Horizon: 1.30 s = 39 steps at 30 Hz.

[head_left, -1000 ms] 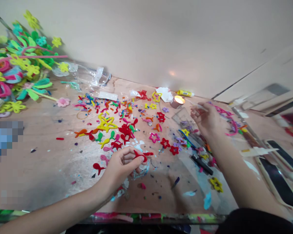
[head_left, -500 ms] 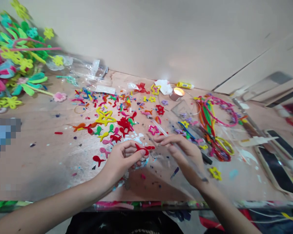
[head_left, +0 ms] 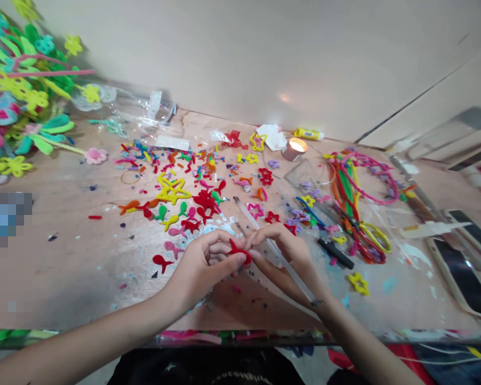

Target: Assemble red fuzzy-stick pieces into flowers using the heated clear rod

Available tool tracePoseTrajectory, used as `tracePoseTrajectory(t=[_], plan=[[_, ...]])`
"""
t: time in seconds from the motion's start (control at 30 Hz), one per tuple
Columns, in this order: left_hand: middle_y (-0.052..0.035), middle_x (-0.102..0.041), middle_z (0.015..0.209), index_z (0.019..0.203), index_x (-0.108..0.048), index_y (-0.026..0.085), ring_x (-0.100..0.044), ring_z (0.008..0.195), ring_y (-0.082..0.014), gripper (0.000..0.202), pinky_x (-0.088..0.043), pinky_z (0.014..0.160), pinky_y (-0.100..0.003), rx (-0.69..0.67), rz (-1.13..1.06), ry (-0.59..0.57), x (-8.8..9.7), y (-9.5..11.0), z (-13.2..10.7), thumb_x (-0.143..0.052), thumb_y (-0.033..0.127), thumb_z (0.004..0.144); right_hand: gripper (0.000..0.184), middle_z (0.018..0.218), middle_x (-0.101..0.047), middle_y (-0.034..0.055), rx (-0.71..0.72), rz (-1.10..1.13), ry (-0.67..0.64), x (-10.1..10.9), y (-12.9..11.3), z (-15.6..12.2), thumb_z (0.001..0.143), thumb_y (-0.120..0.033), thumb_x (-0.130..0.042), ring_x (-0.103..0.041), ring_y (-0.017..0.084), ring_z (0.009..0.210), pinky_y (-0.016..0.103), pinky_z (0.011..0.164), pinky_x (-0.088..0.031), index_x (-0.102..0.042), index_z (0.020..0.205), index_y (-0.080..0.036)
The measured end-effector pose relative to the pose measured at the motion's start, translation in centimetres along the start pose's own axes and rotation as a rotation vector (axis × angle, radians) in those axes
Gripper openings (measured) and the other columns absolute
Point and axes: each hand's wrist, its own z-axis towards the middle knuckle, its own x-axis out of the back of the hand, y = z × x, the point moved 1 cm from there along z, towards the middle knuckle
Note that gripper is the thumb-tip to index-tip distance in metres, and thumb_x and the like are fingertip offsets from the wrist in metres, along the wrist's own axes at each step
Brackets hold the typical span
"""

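Observation:
My left hand pinches a small red pipe-cleaner piece between thumb and fingers, just above the wooden table. My right hand meets it from the right, its fingertips touching the same red piece. A long clear glue stick runs across the right hand, slanting from upper left to lower right, held under its fingers. Red, green and pink fish-shaped pieces lie just beyond the hands.
A lit tealight candle burns at the back. Bundled pipe cleaners lie right, with a black marker, two phones and a yellow glue tube. A pipe-cleaner flower bouquet stands far left.
My right hand came back from the far right near the pipe cleaners, carrying the clear glue stick, and joined the left hand at the red piece. The left hand barely moved.

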Motion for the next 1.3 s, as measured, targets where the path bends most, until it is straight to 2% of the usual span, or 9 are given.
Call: tracePoseTrajectory(t=[0.2, 0.4, 0.47, 0.67, 0.93, 1.07, 1.3], plan=[[0.005, -0.066, 0.069, 0.094, -0.06, 0.018, -0.056, 0.058, -0.0064, 0.022, -0.039, 0.055, -0.018, 0.001, -0.004, -0.008, -0.1, -0.1, 0.0, -0.076, 0.029, 0.083, 0.005, 0.083, -0.066, -0.0004, -0.066, 0.068, -0.061, 0.0, -0.5, -0.1, 0.094, -0.022, -0.059, -0.066, 0.013, 0.072, 0.025, 0.062, -0.05, -0.057, 0.097, -0.025], [0.0053, -0.07, 0.075, 0.093, -0.061, 0.019, -0.063, 0.066, -0.0057, 0.02, -0.045, 0.063, -0.016, -0.011, -0.009, -0.049, 0.0, -0.4, -0.1, -0.077, 0.026, 0.083, 0.01, 0.089, -0.065, -0.0004, -0.128, 0.175, -0.051, -0.4, 0.2, -0.5, 0.092, -0.021, -0.062, -0.067, 0.015, 0.081, 0.027, 0.069, -0.053, -0.056, 0.097, -0.026], [0.0057, -0.07, 0.074, 0.094, -0.061, 0.019, -0.062, 0.064, -0.0055, 0.021, -0.044, 0.061, -0.016, -0.001, -0.016, -0.051, 0.0, -0.3, -0.1, -0.077, 0.027, 0.083, 0.015, 0.092, -0.066, -0.0005, -0.098, 0.187, -0.027, -0.7, 0.4, -0.6, 0.091, -0.017, -0.063, -0.068, 0.015, 0.083, 0.028, 0.073, -0.054, -0.056, 0.1, -0.027], [0.0048, -0.07, 0.072, 0.09, -0.06, 0.017, -0.061, 0.062, -0.0051, 0.023, -0.043, 0.058, -0.014, 0.032, -0.037, -0.04, -0.2, -0.1, -0.1, -0.079, 0.027, 0.081, 0.029, 0.094, -0.066, -0.0022, 0.072, 0.105, 0.165, -0.8, 0.1, -0.7, 0.084, -0.004, -0.066, -0.067, 0.011, 0.089, 0.025, 0.083, -0.054, -0.055, 0.1, -0.026], [0.0049, -0.07, 0.069, 0.087, -0.059, 0.016, -0.061, 0.058, -0.0049, 0.019, -0.041, 0.054, -0.014, 0.007, -0.075, -0.03, -0.2, 0.1, 0.0, -0.077, 0.022, 0.082, 0.038, 0.1, -0.069, -0.0006, 0.128, 0.026, 0.102, -0.7, -0.6, -1.8, 0.082, 0.001, -0.065, -0.067, 0.012, 0.094, 0.026, 0.085, -0.054, -0.054, 0.108, -0.025], [0.0056, -0.068, 0.069, 0.087, -0.059, 0.017, -0.062, 0.06, -0.0056, 0.018, -0.044, 0.056, -0.015, 0.003, -0.055, -0.039, -0.2, 0.2, -0.1, -0.076, 0.022, 0.082, 0.035, 0.1, -0.07, -0.0003, 0.102, 0.013, 0.117, -0.9, -0.9, -2.1, 0.083, -0.001, -0.065, -0.068, 0.011, 0.092, 0.024, 0.084, -0.055, -0.054, 0.106, -0.025], [0.0055, -0.066, 0.07, 0.089, -0.059, 0.02, -0.06, 0.064, -0.008, 0.017, -0.043, 0.06, -0.019, -0.084, 0.091, -0.017, -0.3, 0.0, -0.3, -0.073, 0.024, 0.083, 0.026, 0.092, -0.068, -0.002, -0.049, 0.105, 0.125, -1.0, -1.2, -2.2, 0.085, -0.011, -0.067, -0.069, 0.011, 0.084, 0.023, 0.077, -0.056, -0.056, 0.104, -0.026]])
